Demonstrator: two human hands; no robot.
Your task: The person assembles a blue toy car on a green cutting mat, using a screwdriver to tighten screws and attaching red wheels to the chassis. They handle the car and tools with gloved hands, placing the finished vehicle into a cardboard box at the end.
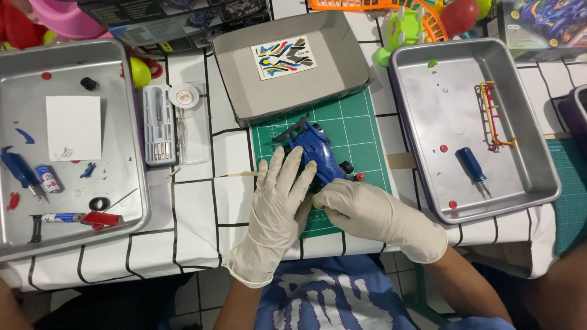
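A blue toy race car (319, 154) with black wheels lies on a green cutting mat (361, 131). My left hand (278, 208), in a white glove, rests flat with its fingers over the car's near left side. My right hand (367, 211), also gloved, is curled against the car's near end, gripping it from the right. A small red part (360, 177) shows beside the car's wheel, just above my right hand.
A grey box lid (244, 67) with a coloured sticker sheet (284, 57) lies behind the mat. The left metal tray (125, 122) holds white paper, small tubes and parts. The right metal tray (526, 140) holds a blue screwdriver (472, 165) and a parts sprue (492, 116). A tool case (159, 125) stands between.
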